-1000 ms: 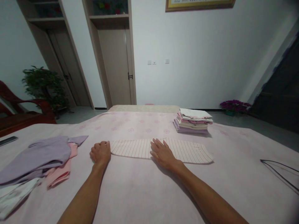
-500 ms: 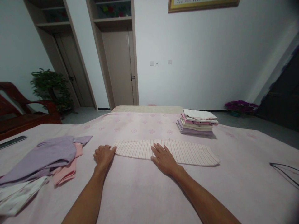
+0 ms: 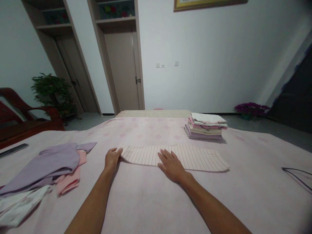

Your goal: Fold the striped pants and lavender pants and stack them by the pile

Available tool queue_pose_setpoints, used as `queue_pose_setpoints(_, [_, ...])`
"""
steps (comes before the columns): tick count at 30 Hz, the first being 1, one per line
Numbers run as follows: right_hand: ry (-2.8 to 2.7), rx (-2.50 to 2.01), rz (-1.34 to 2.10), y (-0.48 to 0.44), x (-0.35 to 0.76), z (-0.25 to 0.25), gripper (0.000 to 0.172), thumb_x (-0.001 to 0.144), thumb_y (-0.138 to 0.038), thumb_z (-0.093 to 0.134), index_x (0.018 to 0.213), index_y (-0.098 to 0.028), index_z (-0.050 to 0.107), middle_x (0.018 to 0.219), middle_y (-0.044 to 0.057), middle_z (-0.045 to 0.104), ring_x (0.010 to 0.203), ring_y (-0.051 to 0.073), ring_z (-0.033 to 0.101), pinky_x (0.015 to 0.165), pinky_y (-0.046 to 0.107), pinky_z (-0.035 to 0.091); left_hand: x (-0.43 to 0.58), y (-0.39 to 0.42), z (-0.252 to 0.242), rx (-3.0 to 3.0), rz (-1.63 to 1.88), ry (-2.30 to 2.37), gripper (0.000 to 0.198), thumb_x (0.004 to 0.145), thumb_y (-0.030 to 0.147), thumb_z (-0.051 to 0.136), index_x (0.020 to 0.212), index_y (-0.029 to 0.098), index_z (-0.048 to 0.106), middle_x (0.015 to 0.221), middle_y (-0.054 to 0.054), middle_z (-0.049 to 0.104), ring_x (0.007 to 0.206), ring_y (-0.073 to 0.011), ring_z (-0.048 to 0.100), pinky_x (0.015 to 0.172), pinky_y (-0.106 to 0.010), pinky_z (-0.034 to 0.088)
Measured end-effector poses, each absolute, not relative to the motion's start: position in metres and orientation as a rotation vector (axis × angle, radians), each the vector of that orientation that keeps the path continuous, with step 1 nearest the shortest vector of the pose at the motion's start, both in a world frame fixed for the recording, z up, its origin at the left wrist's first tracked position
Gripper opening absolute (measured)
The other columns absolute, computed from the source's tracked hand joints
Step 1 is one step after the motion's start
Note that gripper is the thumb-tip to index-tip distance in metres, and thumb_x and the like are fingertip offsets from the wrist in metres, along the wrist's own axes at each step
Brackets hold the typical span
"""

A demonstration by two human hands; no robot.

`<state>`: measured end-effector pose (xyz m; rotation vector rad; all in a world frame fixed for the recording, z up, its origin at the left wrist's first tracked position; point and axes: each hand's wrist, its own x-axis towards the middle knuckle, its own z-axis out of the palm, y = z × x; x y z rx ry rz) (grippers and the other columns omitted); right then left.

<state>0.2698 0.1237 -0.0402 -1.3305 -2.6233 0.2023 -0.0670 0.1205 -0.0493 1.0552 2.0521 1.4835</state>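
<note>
A cream garment with thin reddish stripes (image 3: 200, 158), folded into a long strip, lies crosswise on the pink bedspread (image 3: 146, 201). My left hand (image 3: 113, 160) pinches its left end between thumb and fingers, and that end is lifted slightly off the cloth. Flat on the middle of the strip rests my right hand (image 3: 172, 165), fingers stretched out. Whether the garment is a pair of trousers or something else I cannot tell.
A stack of folded clothes (image 3: 206, 126) stands at the back right. Unfolded purple (image 3: 56, 162), pink (image 3: 70, 182) and white (image 3: 21, 203) garments lie at the left, near a phone (image 3: 13, 150). A black cord (image 3: 296, 174) rests at the right edge.
My left hand has moved a little to the right and up, now raising the strip's left end. My right hand stays in place on the garment.
</note>
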Motion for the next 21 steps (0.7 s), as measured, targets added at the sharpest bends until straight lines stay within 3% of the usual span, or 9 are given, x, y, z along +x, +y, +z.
queue_pose_setpoints(4, [-2.581,-1.291,0.216,0.123,0.272,-0.041,0.060,0.101,-0.049,0.034,0.153,-0.019,0.039,0.162,0.011,0.030,0.151,0.027,0.021,0.123,0.050,0.011,-0.052,0.122,-0.041,0.958,1.562,1.826,0.040,0.080,0.023,0.070,0.116,0.008,0.060,0.095,-0.013,0.073,0.072,-0.0165,0.071,0.065,-0.028,0.057])
queue_pose_setpoints(8, [-2.338,-1.124,0.355,0.123,0.272,-0.042,0.044,0.099,-0.041,0.040,0.132,-0.020,0.063,0.144,0.010,0.057,0.138,0.025,0.045,0.118,0.045,0.028,-0.018,0.120,-0.029,0.997,1.682,1.677,0.051,0.076,0.025,0.072,0.124,0.014,0.057,0.101,-0.009,0.071,0.078,-0.0164,0.070,0.062,-0.025,0.055])
queue_pose_setpoints(10, [-2.084,-1.051,0.602,0.124,0.268,-0.041,0.040,0.098,-0.042,0.042,0.119,-0.021,0.068,0.128,0.011,0.067,0.121,0.024,0.059,0.107,0.042,0.043,0.008,0.117,-0.025,1.105,1.694,1.634,0.050,0.075,0.028,0.072,0.122,0.016,0.058,0.097,-0.007,0.071,0.079,-0.0181,0.070,0.062,-0.026,0.054])
queue_pose_setpoints(13, [-1.620,-0.996,1.136,0.125,0.260,-0.037,0.045,0.095,-0.053,0.044,0.119,-0.021,0.064,0.118,0.012,0.069,0.094,0.022,0.068,0.076,0.037,0.057,0.050,0.109,-0.027,1.337,1.614,1.638,0.042,0.076,0.028,0.068,0.116,0.019,0.059,0.097,-0.007,0.071,0.087,-0.0196,0.070,0.074,-0.030,0.056])
queue_pose_setpoints(16, [-1.362,-0.903,1.479,0.123,0.255,-0.032,0.053,0.091,-0.065,0.047,0.113,-0.019,0.061,0.104,0.011,0.070,0.071,0.017,0.067,0.055,0.028,0.053,0.082,0.098,-0.039,1.566,1.451,1.587,0.035,0.080,0.026,0.063,0.114,0.022,0.058,0.098,-0.007,0.071,0.088,-0.0195,0.069,0.080,-0.033,0.056])
queue_pose_setpoints(19, [-1.366,-0.893,1.479,0.124,0.253,-0.031,0.049,0.088,-0.066,0.052,0.092,-0.018,0.059,0.075,0.001,0.062,0.052,0.012,0.058,0.047,0.024,0.048,0.097,0.091,-0.051,1.730,1.308,1.455,0.037,0.082,0.028,0.065,0.118,0.024,0.056,0.105,-0.008,0.071,0.096,-0.0203,0.069,0.086,-0.036,0.056])
queue_pose_setpoints(21, [-1.385,-0.961,1.410,0.126,0.252,-0.033,0.041,0.084,-0.059,0.060,0.089,-0.019,0.056,0.067,-0.003,0.056,0.044,0.010,0.052,0.041,0.022,0.044,0.099,0.089,-0.057,1.776,1.283,1.361,0.043,0.083,0.030,0.067,0.123,0.025,0.054,0.112,-0.009,0.070,0.105,-0.0207,0.068,0.093,-0.037,0.055])
